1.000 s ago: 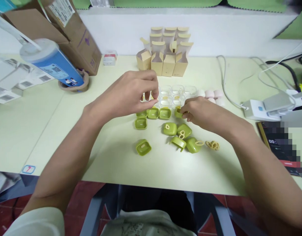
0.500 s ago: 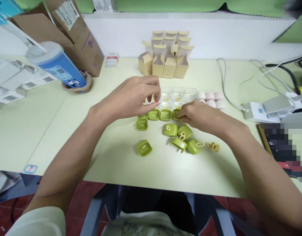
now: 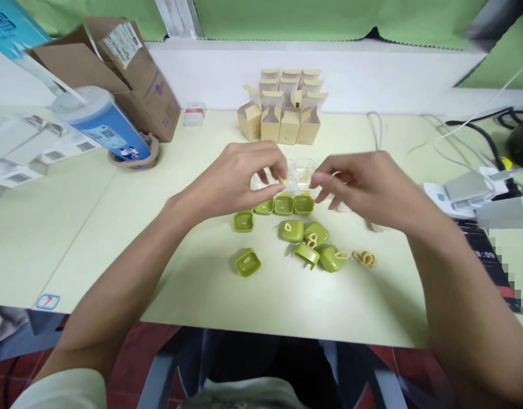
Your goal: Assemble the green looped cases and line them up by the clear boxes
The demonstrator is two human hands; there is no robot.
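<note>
My left hand (image 3: 244,180) hovers over the table with thumb and forefinger pinched on a small yellow ring (image 3: 282,180). My right hand (image 3: 365,184) is raised just to its right, fingers pinched together; what they hold is hidden. Below both hands stands a row of open green cups (image 3: 284,204), with one more cup (image 3: 243,221) in front at the left. Loose green cups (image 3: 292,230) and lids lie nearer me, some with rings on them, and one cup (image 3: 248,262) sits apart. A small pile of yellow rings (image 3: 365,259) lies to the right. Clear cups (image 3: 304,166) show between my hands.
Open kraft boxes (image 3: 282,122) are stacked at the back. A blue-labelled cylinder (image 3: 101,129), a cardboard box (image 3: 136,68) and white boxes (image 3: 18,153) fill the left. Cables, a white device (image 3: 461,190) and a dark screen (image 3: 486,255) lie at the right.
My right hand set a green cup at the right end of the row, then lifted up and away from it. My left hand stayed pinched. The view tilted slightly.
</note>
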